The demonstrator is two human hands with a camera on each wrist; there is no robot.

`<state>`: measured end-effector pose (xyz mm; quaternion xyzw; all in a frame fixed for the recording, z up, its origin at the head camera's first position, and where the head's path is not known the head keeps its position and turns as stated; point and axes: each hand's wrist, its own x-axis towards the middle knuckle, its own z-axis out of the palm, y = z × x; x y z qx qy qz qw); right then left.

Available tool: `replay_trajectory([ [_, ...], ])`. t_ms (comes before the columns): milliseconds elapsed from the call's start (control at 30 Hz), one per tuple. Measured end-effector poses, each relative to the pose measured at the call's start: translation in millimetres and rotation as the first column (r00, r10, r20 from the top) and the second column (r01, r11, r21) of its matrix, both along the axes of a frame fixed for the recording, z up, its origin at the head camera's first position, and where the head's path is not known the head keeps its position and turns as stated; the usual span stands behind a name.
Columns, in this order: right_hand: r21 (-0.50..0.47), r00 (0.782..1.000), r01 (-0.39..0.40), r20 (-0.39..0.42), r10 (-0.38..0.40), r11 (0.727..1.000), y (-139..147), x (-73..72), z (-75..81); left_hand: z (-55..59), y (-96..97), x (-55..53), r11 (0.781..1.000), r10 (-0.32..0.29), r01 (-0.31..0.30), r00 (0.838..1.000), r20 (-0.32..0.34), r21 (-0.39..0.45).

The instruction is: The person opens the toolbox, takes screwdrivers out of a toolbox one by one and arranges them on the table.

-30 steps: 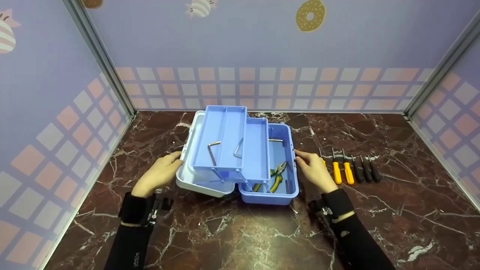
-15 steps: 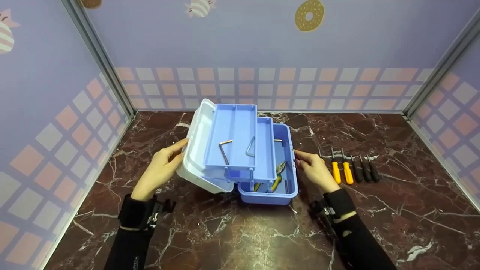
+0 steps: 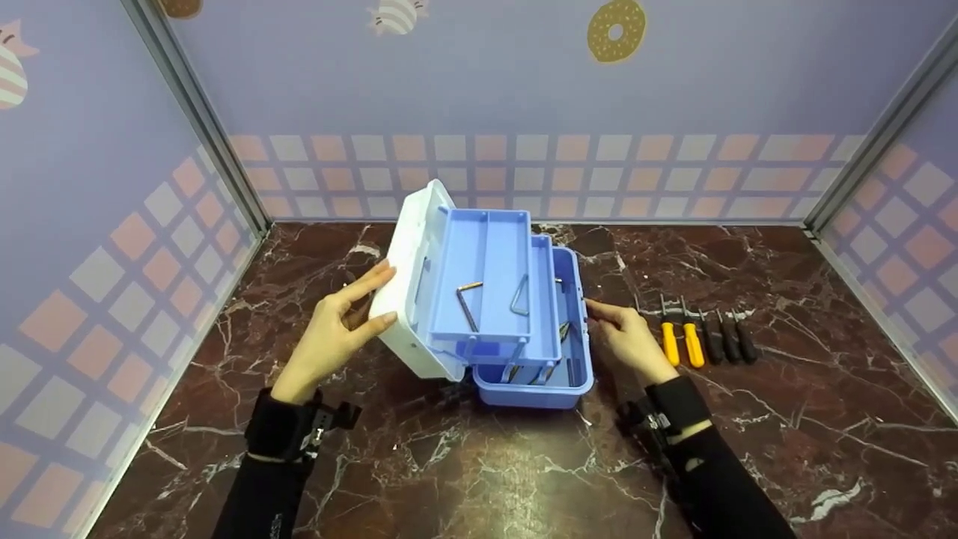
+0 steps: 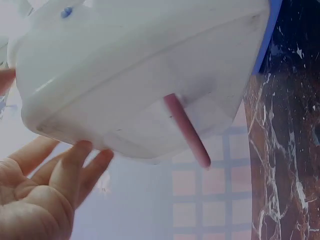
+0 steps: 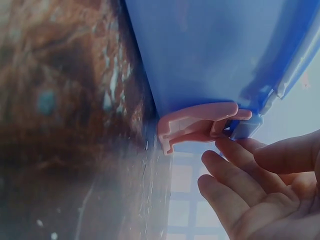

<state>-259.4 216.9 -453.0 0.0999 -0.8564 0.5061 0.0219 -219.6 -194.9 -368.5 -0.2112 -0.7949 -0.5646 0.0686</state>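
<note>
A toolbox with a white lid (image 3: 408, 258) and a blue base (image 3: 535, 397) stands hinged part way, its lid tilted up on the left. Two stepped blue trays (image 3: 486, 239) hang between them, with a brass-tipped hex key (image 3: 465, 307) and a silver hex key (image 3: 519, 296) in the upper one. Against the lid's outer face, my left hand (image 3: 329, 340) presses with spread fingertips. My right hand (image 3: 629, 337) rests its fingertips at the base's right rim, beside a pink latch (image 5: 200, 122). Pliers (image 3: 565, 331) lie in the base, mostly hidden by the trays.
Right of the box, yellow-handled screwdrivers (image 3: 693, 344) and black-handled screwdrivers (image 3: 730, 346) lie in a row on the marbled table (image 3: 479, 479), close to the right hand. A pink handle (image 4: 189, 132) sticks out from the lid's outside. Patterned walls enclose the table's back and sides.
My left hand has raised the lid from lying back on the left to a steep tilt. The trays have shifted right over the base, covering more of the pliers. The right hand stays put.
</note>
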Motion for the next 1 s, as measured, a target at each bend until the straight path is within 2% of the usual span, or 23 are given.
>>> replay_trajectory([
  [167, 0.019, 0.999, -0.015, -0.04, 0.016, 1.0, 0.8, -1.9, -1.6, 0.9, 8.3, -0.3, 0.997, -0.03, 0.032, 0.999, -0.029, 0.069],
  [267, 0.009, 0.999, -0.023, -0.034, 0.024, 1.0, 1.1, -2.9, -3.7, 1.7, 13.8, -0.8, 0.995, -0.049, 0.053, 0.998, -0.047, 0.088],
  [500, -0.146, 0.996, -0.064, 0.048, 0.071, 0.987, 2.9, -2.2, -9.0, 0.9, 28.0, -2.0, 0.997, -0.062, 0.065, 0.995, -0.084, 0.033],
  [767, -0.24, 0.994, -0.082, 0.055, 0.098, 0.967, 2.7, -2.4, -11.2, -3.5, 49.4, -5.0, 0.996, -0.088, 0.09, 0.977, -0.193, 0.006],
  [833, -0.247, 0.993, -0.086, 0.053, 0.102, 0.965, 2.5, -2.3, -11.0, -4.7, 55.9, -5.3, 0.997, -0.071, 0.07, 0.976, -0.207, -0.012],
  [933, -0.247, 0.993, -0.089, 0.05, 0.105, 0.965, 2.6, -2.1, -10.8, -7.1, 65.3, -4.9, 0.996, 0.001, -0.019, 0.979, -0.202, -0.084],
  [1000, -0.241, 0.994, -0.088, 0.048, 0.102, 0.966, 2.4, -1.8, -10.5, -9.4, 70.7, -4.6, 0.987, 0.052, -0.077, 0.983, -0.178, -0.141],
])
